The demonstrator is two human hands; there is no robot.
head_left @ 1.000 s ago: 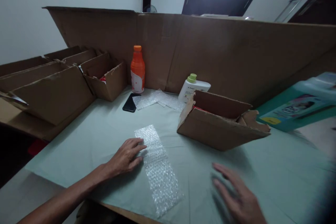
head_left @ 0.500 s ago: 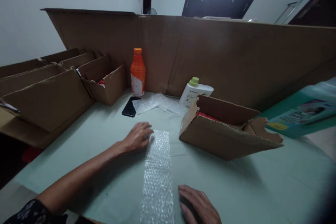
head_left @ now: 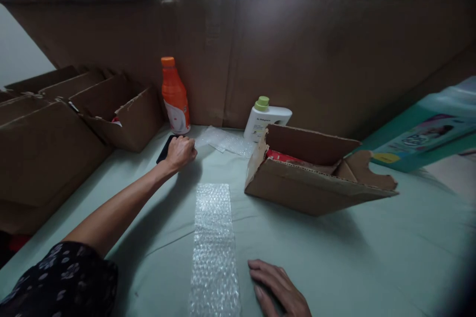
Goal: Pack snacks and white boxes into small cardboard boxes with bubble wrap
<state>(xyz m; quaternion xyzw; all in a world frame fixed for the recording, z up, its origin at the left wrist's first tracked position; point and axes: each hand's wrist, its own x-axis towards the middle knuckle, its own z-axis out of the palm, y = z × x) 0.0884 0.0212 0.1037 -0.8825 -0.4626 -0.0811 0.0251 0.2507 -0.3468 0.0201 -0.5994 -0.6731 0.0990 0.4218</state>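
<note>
My left hand (head_left: pixel 181 152) is stretched far forward, fingers curled, resting over a black phone (head_left: pixel 162 151) and at the left end of a loose pile of bubble wrap pieces (head_left: pixel 227 141). Whether it grips anything is hidden by the fingers. An orange bottle (head_left: pixel 174 97) stands just behind it. A long strip of bubble wrap (head_left: pixel 213 237) lies flat in front of me. My right hand (head_left: pixel 278 290) lies flat on the pale green table cover (head_left: pixel 372 257) just right of the strip's near end, holding nothing.
An open cardboard box (head_left: pixel 308 185) with something red inside lies right of the strip, a white bottle with a green cap (head_left: pixel 265 120) behind it. Several cardboard boxes (head_left: pixel 122 116) line the left. A tall cardboard wall (head_left: pixel 297 59) closes the back. A teal package (head_left: pixel 420 138) sits far right.
My left hand has left the strip's far end and reached forward to the phone and the bubble wrap pile. My right hand came in beside the strip's near end and stays there.
</note>
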